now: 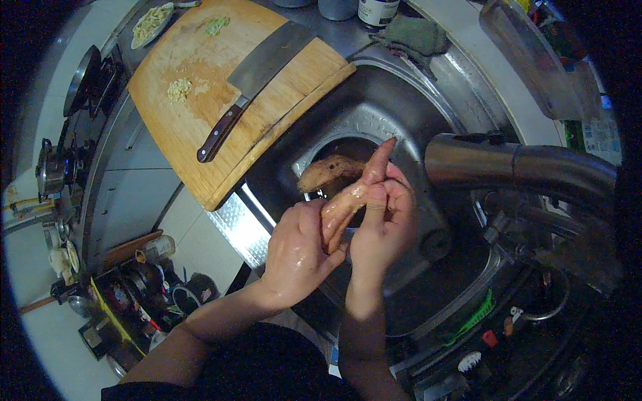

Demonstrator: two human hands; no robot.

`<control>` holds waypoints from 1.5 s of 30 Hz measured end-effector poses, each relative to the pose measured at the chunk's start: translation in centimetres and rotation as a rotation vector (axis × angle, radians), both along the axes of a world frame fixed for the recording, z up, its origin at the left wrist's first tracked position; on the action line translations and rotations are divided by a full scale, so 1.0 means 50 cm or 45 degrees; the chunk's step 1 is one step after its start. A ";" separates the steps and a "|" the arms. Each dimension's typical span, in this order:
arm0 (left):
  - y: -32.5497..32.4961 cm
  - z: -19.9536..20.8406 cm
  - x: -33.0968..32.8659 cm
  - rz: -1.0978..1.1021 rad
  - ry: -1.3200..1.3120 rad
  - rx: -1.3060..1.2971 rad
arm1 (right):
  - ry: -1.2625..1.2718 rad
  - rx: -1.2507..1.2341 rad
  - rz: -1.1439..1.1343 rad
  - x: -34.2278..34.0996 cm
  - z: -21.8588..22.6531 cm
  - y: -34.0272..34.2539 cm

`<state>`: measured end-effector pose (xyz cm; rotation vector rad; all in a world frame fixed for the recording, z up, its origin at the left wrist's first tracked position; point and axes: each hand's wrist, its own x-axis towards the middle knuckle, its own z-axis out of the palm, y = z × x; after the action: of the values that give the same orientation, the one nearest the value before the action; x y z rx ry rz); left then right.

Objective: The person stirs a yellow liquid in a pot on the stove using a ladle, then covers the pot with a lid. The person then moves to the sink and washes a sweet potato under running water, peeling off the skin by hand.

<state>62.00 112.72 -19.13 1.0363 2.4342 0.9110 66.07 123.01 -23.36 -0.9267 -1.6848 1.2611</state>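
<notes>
Over the sink [408,307], both hands are closed around a long, wet, pinkish-tan root, which looks like a sweet potato [379,165] and tapers to a brown tip pointing up and away. My left hand [297,247] wraps its thick near end. Farther along, my right hand [384,220] grips it near the narrow end, thumb on top. The fingers cover much of its surface. A second, browner sweet potato [331,172] with a dark spot lies just beyond my hands, in the sink by the round drain area.
A wooden cutting board [154,127] overlaps the sink's left rim, bearing a cleaver [267,63], minced garlic [179,90] and chopped greens [217,26]. A dish of pale shreds [150,27] stands beyond. The metal faucet [521,164] reaches in from the right; a dark cloth [414,37] lies behind.
</notes>
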 end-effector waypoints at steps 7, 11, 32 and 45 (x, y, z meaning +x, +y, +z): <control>0.010 -0.009 0.008 -0.049 0.043 -0.093 | -0.094 -0.238 -0.106 0.005 -0.021 0.009; 0.017 -0.011 0.006 -0.058 0.063 -0.241 | -0.342 0.070 -0.209 -0.003 -0.051 0.011; 0.041 -0.044 -0.073 0.106 -2.128 0.938 | -0.994 -0.296 0.044 0.141 -0.052 0.089; 0.050 -0.030 -0.100 0.075 -2.153 1.022 | 0.200 -0.600 0.725 0.040 0.079 -0.043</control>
<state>57.01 115.23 -20.63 0.0475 0.6567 1.7587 68.09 120.84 -19.40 -0.5889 -1.6073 2.1188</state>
